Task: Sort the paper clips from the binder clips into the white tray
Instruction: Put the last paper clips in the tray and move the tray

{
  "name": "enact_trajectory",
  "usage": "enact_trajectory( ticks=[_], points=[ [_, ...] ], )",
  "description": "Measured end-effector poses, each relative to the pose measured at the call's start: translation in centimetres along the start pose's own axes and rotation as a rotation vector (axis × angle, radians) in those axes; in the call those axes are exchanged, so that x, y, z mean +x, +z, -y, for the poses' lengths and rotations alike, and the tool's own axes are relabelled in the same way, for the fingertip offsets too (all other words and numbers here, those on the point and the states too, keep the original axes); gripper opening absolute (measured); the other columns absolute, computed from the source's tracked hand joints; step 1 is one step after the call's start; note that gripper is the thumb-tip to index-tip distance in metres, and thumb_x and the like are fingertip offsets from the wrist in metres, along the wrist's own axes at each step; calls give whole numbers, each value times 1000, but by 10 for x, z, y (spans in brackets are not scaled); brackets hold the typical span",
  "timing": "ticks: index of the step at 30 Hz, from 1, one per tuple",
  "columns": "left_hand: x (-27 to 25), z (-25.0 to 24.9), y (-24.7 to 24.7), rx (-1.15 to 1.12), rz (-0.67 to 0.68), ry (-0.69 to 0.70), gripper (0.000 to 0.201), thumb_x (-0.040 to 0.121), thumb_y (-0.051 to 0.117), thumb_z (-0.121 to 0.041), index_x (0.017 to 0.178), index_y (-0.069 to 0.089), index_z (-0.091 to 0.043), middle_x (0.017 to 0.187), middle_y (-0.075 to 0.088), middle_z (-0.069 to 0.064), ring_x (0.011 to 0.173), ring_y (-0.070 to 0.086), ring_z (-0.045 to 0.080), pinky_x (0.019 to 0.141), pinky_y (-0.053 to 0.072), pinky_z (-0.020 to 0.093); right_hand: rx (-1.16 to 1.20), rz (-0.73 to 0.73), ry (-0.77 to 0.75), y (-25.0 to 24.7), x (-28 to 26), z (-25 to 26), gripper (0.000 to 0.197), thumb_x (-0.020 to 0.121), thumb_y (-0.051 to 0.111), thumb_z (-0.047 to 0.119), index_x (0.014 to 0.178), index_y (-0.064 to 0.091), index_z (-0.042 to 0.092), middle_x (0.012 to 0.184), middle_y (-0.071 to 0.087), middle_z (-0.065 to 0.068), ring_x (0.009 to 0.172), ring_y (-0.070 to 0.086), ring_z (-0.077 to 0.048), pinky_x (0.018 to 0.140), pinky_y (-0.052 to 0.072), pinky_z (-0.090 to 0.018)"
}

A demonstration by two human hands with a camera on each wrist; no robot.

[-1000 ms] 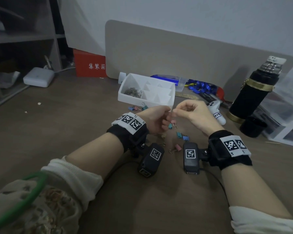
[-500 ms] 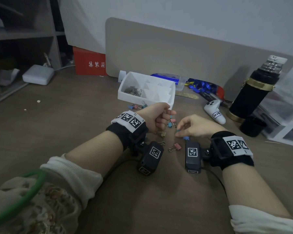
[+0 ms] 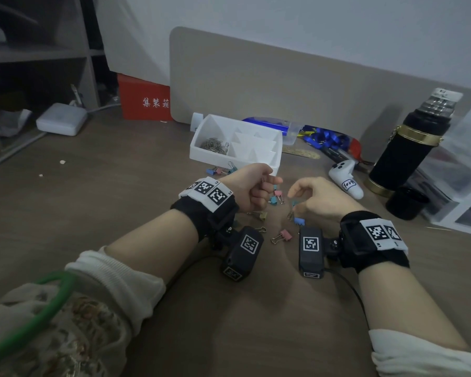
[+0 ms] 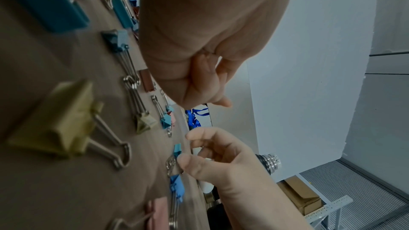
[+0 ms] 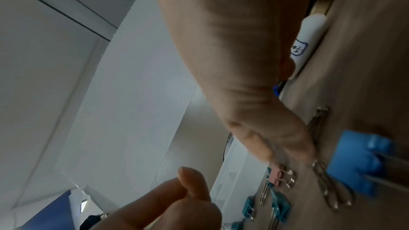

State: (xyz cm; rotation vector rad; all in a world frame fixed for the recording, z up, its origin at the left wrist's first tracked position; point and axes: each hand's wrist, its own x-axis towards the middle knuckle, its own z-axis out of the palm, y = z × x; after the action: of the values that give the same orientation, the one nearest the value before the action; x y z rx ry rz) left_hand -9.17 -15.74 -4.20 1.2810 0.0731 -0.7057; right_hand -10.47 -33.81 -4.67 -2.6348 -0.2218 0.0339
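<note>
The white tray stands at the back of the desk, with a heap of paper clips in its left compartment. In front of it lie several coloured binder clips and a few loose paper clips. My left hand is a fist just above them and pinches a paper clip between thumb and forefinger. My right hand hovers low, thumb and forefinger apart. Its thumb touches the loose paper clips beside a blue binder clip.
A black thermos, a black cup and a white controller stand to the right. Blue lanyards lie behind the tray. A red box and a white box sit at the back left.
My right hand left the left hand, dropped to the clips on the desk and now spreads thumb and forefinger over them. The left hand stayed fisted with its paper clip.
</note>
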Motion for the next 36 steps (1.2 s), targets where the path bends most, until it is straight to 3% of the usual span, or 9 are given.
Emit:
enact_trajectory(
  ticks=[2, 4, 8, 11, 19, 27, 32, 36],
  points=[
    [0, 0, 0, 0, 2, 2, 34, 99, 32, -27, 78, 53, -12, 51, 24, -8, 36, 17, 6, 34, 14, 16, -8, 94, -9, -2, -3, 5, 24, 76, 72, -3, 87, 69, 18, 75, 57, 12, 69, 51, -4, 61, 39, -17],
    [-1, 0, 1, 3, 7, 2, 34, 99, 32, -27, 78, 53, -12, 51, 24, -8, 36, 16, 5, 34, 14, 15, -18, 134, -6, -2, -4, 6, 25, 78, 70, -5, 87, 71, 18, 72, 58, 12, 67, 51, -3, 63, 41, -19],
    [-1, 0, 0, -1, 6, 0, 34, 99, 32, -27, 78, 53, -12, 51, 24, -8, 35, 17, 5, 34, 14, 16, -32, 189, 4, -4, -3, 5, 24, 79, 70, -4, 88, 73, 18, 88, 69, 0, 84, 62, -13, 79, 50, -24],
    [-2, 0, 0, 5, 3, 4, 34, 99, 32, -27, 78, 53, -12, 50, 25, -7, 36, 17, 5, 35, 14, 16, -12, 216, -1, -4, -4, 6, 22, 78, 72, -4, 85, 72, 17, 95, 72, -11, 90, 65, -23, 90, 50, -34],
    [-2, 0, 0, 2, 3, 6, 32, 99, 32, -27, 79, 53, -12, 53, 25, -7, 36, 18, 5, 35, 14, 16, -83, 207, 15, -2, -4, 9, 22, 81, 72, 3, 71, 66, 21, 66, 63, 6, 62, 54, -6, 62, 42, -16],
    [-2, 0, 0, 1, -2, 3, 34, 99, 31, -26, 78, 53, -12, 53, 29, -7, 33, 20, 5, 33, 17, 15, -211, 251, 29, -4, -5, 15, 21, 85, 69, 8, 70, 61, 21, 62, 57, 11, 56, 50, -2, 49, 36, -6],
    [-4, 1, 1, 3, -6, 14, 34, 99, 31, -26, 78, 53, -12, 54, 33, -6, 36, 23, 6, 36, 20, 16, -281, 216, 9, -6, -5, 16, 16, 82, 72, 13, 71, 65, 23, 71, 63, 7, 69, 57, -9, 67, 45, -21],
    [-6, 1, 2, 10, -13, 18, 35, 100, 31, -26, 77, 53, -12, 57, 33, -6, 40, 23, 6, 39, 20, 17, -303, 212, 11, -5, -7, 20, 15, 82, 69, 10, 74, 66, 22, 77, 66, 3, 75, 60, -12, 71, 48, -25]
  ],
)
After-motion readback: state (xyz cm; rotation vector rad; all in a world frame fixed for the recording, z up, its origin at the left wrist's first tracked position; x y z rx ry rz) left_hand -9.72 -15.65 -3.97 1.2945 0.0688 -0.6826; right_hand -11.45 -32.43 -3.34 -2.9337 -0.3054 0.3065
